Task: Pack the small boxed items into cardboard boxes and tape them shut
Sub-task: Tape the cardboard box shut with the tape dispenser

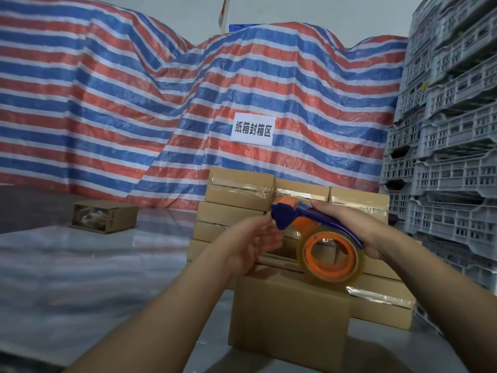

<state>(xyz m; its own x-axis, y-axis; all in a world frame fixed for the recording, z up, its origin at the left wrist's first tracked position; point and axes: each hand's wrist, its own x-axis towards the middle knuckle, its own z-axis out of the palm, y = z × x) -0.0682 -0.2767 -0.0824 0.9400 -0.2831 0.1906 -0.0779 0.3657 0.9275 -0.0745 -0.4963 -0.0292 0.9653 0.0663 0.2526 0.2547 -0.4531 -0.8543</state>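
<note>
A closed cardboard box [290,316] sits on the table just in front of me. Above it my right hand [352,227] grips a blue and orange tape dispenser [293,216] that carries a roll of clear tape [332,255]. My left hand [252,243] is raised to the dispenser's blue front end, fingertips at the tape's edge; whether they pinch the tape I cannot tell. Behind the dispenser rises a stack of taped cardboard boxes [239,195].
An open cardboard box [103,216] with items inside lies on the table's far left. The table [80,278] is covered with shiny plastic. A striped red, white and blue tarp [134,103] hangs behind, with a paper sign [253,129]. Grey plastic crates [451,157] tower at right.
</note>
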